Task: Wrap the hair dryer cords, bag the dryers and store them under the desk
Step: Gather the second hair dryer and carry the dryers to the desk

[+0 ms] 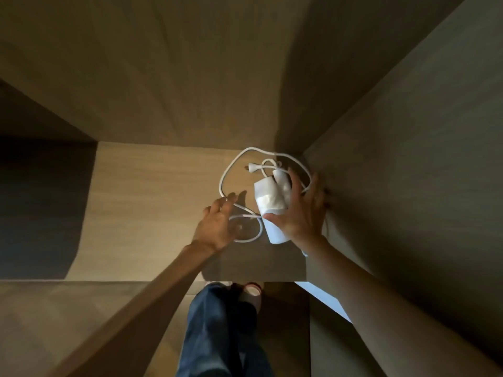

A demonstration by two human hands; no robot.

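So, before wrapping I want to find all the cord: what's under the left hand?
A loop of the white cord runs under the left hand on the wood surface. The hand hides the loop's left side.

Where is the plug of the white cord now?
In the head view, the plug lies on the wooden surface right of centre, inside the cord loop, just left of the hair dryer.
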